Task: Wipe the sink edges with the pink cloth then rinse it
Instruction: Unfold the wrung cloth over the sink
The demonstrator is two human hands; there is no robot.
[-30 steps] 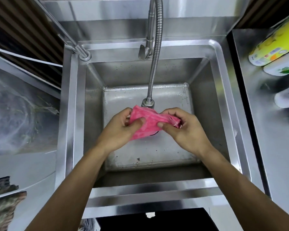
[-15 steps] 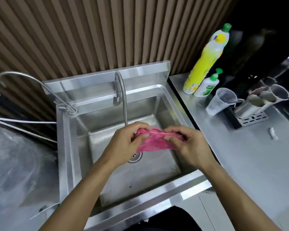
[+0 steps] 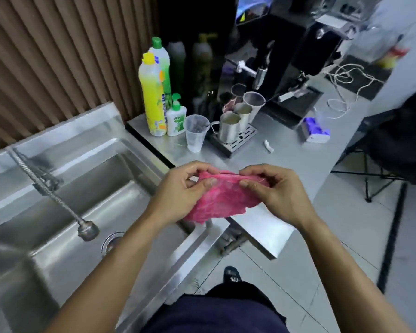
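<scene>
The pink cloth (image 3: pixel 223 198) hangs spread between both hands, above the steel counter just right of the sink's right edge. My left hand (image 3: pixel 180 191) pinches its upper left corner with thumb and fingers. My right hand (image 3: pixel 276 191) pinches its upper right corner the same way. The steel sink (image 3: pixel 154 246) lies at the lower left, its basin bare with a round drain (image 3: pixel 112 241). The flexible spring faucet (image 3: pixel 58 198) hangs over the basin; no water is seen running.
On the steel counter (image 3: pixel 286 162) stand yellow and green detergent bottles (image 3: pixel 154 97), a small soap bottle (image 3: pixel 175 118), a clear plastic cup (image 3: pixel 196 133), metal jugs (image 3: pixel 231 126) on a drip tray, and a black coffee machine (image 3: pixel 286 56). A folding chair (image 3: pixel 394 150) stands at right.
My view has swung right from the basin to the counter. Both hands carried the cloth from under the faucet to above the counter beside the sink, and the cloth now hangs more unfolded.
</scene>
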